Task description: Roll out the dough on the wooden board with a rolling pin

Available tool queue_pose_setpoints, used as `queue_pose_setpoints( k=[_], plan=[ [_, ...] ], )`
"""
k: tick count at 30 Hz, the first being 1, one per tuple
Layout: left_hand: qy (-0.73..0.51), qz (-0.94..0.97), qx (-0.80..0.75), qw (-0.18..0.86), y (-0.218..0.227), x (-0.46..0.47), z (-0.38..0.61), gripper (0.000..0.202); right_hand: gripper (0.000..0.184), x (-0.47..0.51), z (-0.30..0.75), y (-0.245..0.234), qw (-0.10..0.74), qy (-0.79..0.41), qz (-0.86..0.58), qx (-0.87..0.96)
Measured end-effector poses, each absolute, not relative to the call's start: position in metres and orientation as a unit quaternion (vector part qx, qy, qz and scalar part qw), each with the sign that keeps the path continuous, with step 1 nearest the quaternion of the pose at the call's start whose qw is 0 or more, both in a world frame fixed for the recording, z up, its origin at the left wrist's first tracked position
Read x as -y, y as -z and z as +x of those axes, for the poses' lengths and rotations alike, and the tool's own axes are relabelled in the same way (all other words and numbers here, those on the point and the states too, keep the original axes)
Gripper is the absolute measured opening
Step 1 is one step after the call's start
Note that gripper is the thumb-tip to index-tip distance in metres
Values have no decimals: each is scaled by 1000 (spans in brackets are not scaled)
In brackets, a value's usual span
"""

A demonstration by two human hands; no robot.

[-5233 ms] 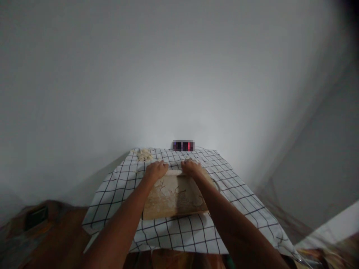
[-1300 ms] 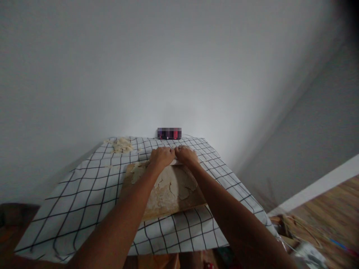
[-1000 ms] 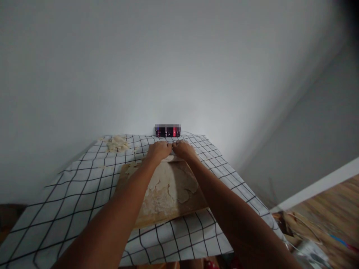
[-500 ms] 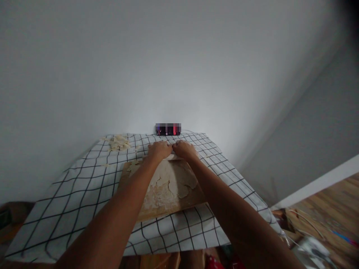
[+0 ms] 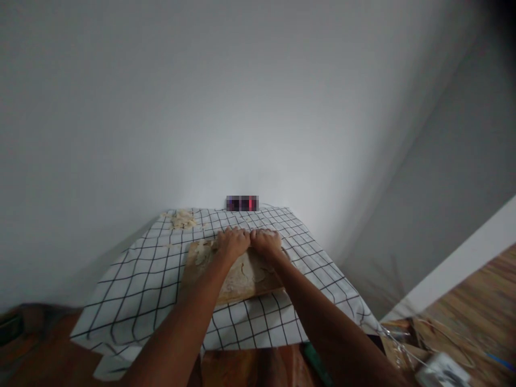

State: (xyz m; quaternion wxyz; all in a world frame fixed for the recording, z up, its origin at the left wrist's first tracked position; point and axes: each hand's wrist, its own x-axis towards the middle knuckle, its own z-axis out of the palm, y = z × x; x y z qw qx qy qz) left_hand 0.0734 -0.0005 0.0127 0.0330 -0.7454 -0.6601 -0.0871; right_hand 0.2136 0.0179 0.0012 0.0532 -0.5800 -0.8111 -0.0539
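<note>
A wooden board point(image 5: 192, 269) lies on a black-and-white checked cloth point(image 5: 141, 279). Thin, cracked, floury dough point(image 5: 246, 274) is spread over the board. My left hand point(image 5: 233, 242) and my right hand point(image 5: 266, 242) rest side by side at the board's far end, knuckles up and fingers curled down. They press on a pale rolling pin that is almost wholly hidden beneath them. Both forearms stretch out over the board.
A small heap of dough scraps point(image 5: 181, 219) sits at the cloth's far left corner. A dark device with lit marks point(image 5: 242, 203) stands against the white wall. Wooden floor point(image 5: 475, 301), cables and a white object point(image 5: 439, 373) lie at the lower right.
My hands have come together from apart on the pin. In the last half second they drew back a little from the board's far edge; the view has shifted and the table looks smaller.
</note>
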Motion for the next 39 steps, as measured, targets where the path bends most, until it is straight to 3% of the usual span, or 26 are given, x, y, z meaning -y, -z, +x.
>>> queue_pose_setpoints(
  k=[6, 19, 32, 39],
  plan=[
    [88, -739, 665, 62, -7, 26, 80, 52, 51, 5, 219, 13, 120, 42, -580, 805],
    [183, -725, 660, 70, 10, 63, 82, 47, 50, 37, 228, 26, 171, 27, -564, 807],
    [218, -722, 653, 64, 12, 74, 84, 43, 51, 43, 230, 32, 188, 32, -558, 807],
    [174, -727, 662, 53, 3, 66, 81, 45, 55, 34, 228, 24, 178, 5, -568, 804]
  ],
)
